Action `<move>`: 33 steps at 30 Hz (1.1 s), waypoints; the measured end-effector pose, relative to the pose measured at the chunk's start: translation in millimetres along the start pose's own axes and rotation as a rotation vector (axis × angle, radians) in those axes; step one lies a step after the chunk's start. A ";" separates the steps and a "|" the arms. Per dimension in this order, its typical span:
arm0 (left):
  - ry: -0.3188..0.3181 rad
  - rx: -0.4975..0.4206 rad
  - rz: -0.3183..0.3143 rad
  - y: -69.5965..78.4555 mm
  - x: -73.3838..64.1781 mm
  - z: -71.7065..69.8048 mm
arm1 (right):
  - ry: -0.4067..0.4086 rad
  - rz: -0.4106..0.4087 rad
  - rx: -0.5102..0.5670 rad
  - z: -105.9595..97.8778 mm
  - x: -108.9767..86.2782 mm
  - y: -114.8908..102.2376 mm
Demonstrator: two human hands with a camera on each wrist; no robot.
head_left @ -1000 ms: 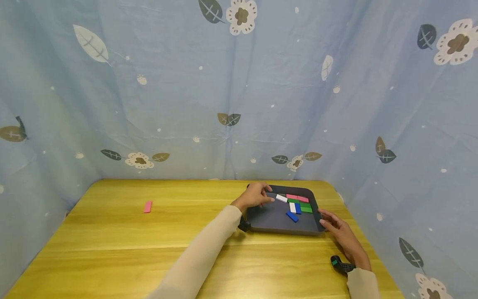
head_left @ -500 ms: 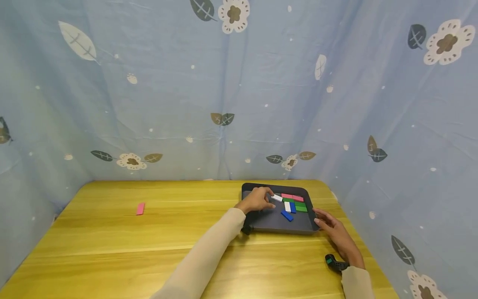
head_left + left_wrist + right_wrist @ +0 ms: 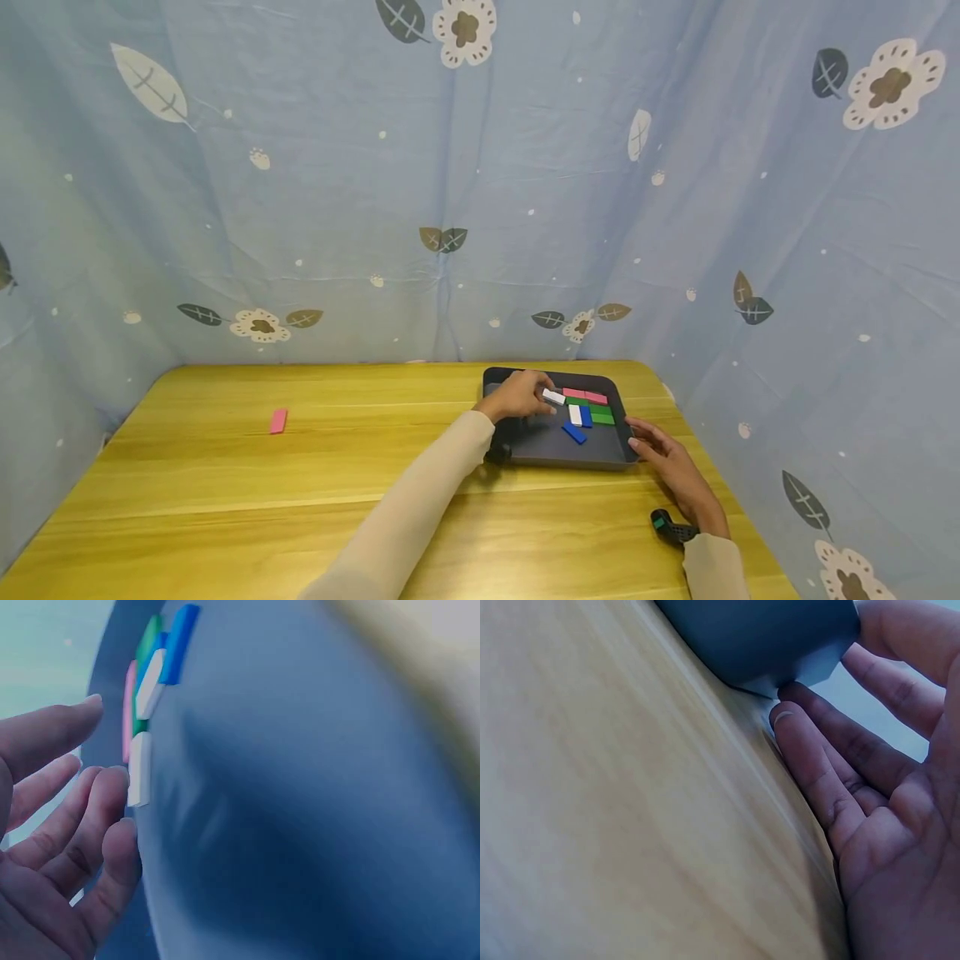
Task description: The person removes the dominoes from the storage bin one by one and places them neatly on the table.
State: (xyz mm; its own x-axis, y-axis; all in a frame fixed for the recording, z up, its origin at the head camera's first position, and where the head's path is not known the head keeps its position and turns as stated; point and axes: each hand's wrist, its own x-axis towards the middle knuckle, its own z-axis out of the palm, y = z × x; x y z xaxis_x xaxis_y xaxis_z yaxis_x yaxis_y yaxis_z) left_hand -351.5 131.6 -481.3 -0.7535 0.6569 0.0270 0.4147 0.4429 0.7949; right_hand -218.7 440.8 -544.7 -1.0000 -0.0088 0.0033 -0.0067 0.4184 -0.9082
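Note:
In the head view my left hand [image 3: 520,395] reaches over the left side of the dark grey tray [image 3: 555,457]. Its thumb and fingers stand apart around a white block [image 3: 553,397], fingertips right at it. The left wrist view shows that white block [image 3: 140,769] just beyond the bent fingertips [image 3: 114,782], the thumb tip near its end. At the tray's front right corner, my right hand [image 3: 678,471] touches the outer wall and rim with loosely extended fingers. Close up, the right hand's fingertips [image 3: 784,724] lie low beside the tray corner [image 3: 780,645].
Pink blocks [image 3: 585,395], green blocks [image 3: 601,415], another white block [image 3: 574,415] beside a blue block [image 3: 586,416], and a separate slanted blue block [image 3: 574,432] lie in the tray. One pink block [image 3: 278,421] is far left on the wooden table [image 3: 360,467]. A patterned curtain [image 3: 345,200] hangs behind.
My left hand has moved slightly right in the tray and come up to the white block. The right hand stays at the tray corner. The whole head view has shifted a little.

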 end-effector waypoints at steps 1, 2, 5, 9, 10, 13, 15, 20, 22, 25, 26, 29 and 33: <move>0.008 -0.008 0.003 1.5 1.2 -1.7 | 0.004 0.002 0.000 -0.7 -0.2 0.3; 0.012 -0.018 0.005 2.5 2.1 -3.0 | 0.008 0.003 0.001 -1.2 -0.2 0.4; 0.023 -0.002 0.011 3.5 4.2 -5.9 | 0.013 0.006 0.004 -1.4 0.2 0.9; 0.022 0.019 -0.005 -1.2 6.0 -5.5 | 0.002 -0.003 0.012 1.4 1.5 1.5; 0.020 0.023 -0.011 -3.0 6.6 -4.7 | 0.002 0.000 0.016 2.5 1.7 1.7; 0.011 0.029 -0.020 -8.4 9.6 -1.5 | 0.005 0.013 0.025 5.1 1.5 1.9; 0.001 0.051 -0.019 -10.9 12.0 0.5 | 0.020 0.026 0.037 6.3 1.2 2.1; -0.021 0.177 -0.031 -14.5 16.1 3.9 | 0.016 0.016 0.034 6.5 1.3 3.1; -0.036 0.218 -0.051 -14.4 16.5 4.5 | 0.011 0.009 0.030 5.7 1.6 3.2; -0.046 0.239 -0.075 -13.5 17.9 5.1 | 0.010 0.008 0.035 3.4 2.0 2.8; -0.046 0.233 -0.085 -13.0 18.5 5.4 | 0.012 0.007 0.035 2.5 2.0 2.6; -0.029 0.221 -0.094 -10.9 20.7 6.7 | 0.016 0.008 0.035 -0.4 1.6 2.1; -0.035 0.238 -0.101 -11.1 20.1 7.1 | 0.013 0.008 0.025 -0.8 2.3 2.5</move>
State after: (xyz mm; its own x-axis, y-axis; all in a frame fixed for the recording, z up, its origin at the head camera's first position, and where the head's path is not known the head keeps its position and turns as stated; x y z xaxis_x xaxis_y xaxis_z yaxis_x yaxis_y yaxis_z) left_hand -367.6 144.3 -493.9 -0.7805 0.6213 -0.0693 0.4502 0.6356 0.6272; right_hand -221.1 442.5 -546.6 -1.0000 0.0061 0.0012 0.0013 0.3958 -0.9183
